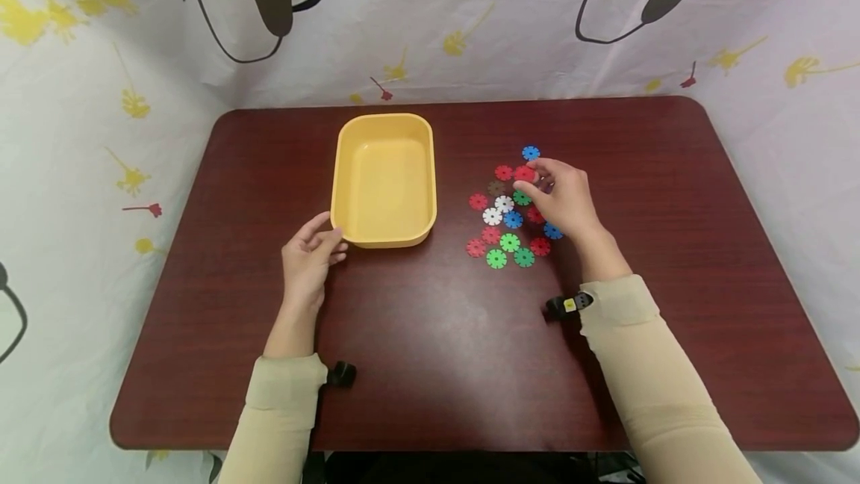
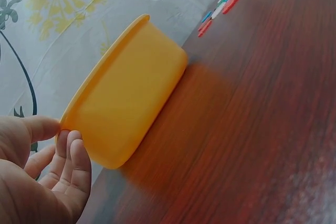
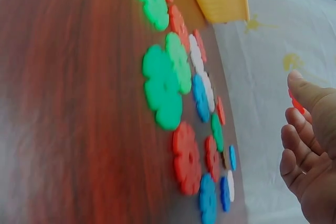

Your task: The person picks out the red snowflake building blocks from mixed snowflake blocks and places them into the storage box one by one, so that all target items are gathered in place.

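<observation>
A yellow plastic tub [image 1: 384, 181] stands left of the table's middle. My left hand [image 1: 309, 260] pinches its rim at the near left corner, thumb against fingers, as the left wrist view shows. My right hand [image 1: 566, 199] is over a loose group of flower-shaped plastic discs. Between its thumb and fingers it pinches a red disc [image 1: 524, 174], mostly covered by the thumb in the right wrist view. Below lie a green disc [image 1: 524, 257], a white disc [image 1: 493, 216], a blue disc [image 1: 531, 153], a brown disc [image 1: 496, 188] and several others. The right hand hides part of the group.
The dark red-brown table [image 1: 443, 364] has rounded corners. Behind it and at its sides hangs a white cloth [image 1: 430, 43] with yellow flowers and dark plant shapes. A small black camera sits at each wrist.
</observation>
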A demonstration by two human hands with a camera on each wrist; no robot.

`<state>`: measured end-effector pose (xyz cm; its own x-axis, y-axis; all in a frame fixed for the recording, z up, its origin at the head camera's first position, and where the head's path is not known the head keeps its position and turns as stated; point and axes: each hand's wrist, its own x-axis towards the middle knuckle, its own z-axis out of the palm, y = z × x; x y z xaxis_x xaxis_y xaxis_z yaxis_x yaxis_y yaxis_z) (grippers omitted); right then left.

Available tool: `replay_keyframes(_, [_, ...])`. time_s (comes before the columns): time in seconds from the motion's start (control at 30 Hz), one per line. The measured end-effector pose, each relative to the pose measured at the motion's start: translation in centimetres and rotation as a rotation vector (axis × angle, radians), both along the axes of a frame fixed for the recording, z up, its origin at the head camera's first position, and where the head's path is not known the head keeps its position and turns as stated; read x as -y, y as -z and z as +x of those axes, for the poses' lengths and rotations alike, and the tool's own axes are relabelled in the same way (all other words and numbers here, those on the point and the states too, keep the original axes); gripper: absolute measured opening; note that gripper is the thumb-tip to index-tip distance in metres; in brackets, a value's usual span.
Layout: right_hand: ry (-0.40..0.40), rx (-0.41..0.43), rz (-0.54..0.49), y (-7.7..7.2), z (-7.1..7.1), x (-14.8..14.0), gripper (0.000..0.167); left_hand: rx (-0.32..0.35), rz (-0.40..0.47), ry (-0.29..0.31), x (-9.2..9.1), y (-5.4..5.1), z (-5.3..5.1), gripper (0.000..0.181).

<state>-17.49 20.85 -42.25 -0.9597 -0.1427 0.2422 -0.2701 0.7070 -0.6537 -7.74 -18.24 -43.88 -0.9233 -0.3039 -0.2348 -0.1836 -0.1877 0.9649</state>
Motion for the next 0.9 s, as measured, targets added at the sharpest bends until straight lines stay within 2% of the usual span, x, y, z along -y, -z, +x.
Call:
replay_keyframes(0.53, [-0.067,0.023,-0.040,-0.7,-0.9,2.6,0.040,0.007,0.011,0.001,0.1,0.0,0.0,0.042])
replay_keyframes(0.9, [-0.122,-0.047,-0.030,-0.9,-2.0,4.0,0.038,0.005,0.020,0.000,0.1,0.0,-0.1,0.042])
